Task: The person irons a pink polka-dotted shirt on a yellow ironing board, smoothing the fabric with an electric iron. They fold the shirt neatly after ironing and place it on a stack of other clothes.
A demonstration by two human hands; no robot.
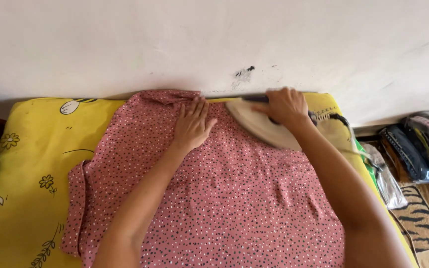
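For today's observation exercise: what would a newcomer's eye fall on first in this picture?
First, the pink dotted garment spread across the yellow flowered cover in the middle. Next, the right hand gripping a pale iron at the garment's far edge by the white wall, with the left hand pressed flat beside it.

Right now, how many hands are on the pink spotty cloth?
1. The left hand lies flat on the pink dotted cloth. The right hand grips the iron, which rests on the cloth.

Lighting: bright, even daylight; soft shadows under my arms; my iron (259, 124) slightly motion-blurred; mild bowing at frame edges.
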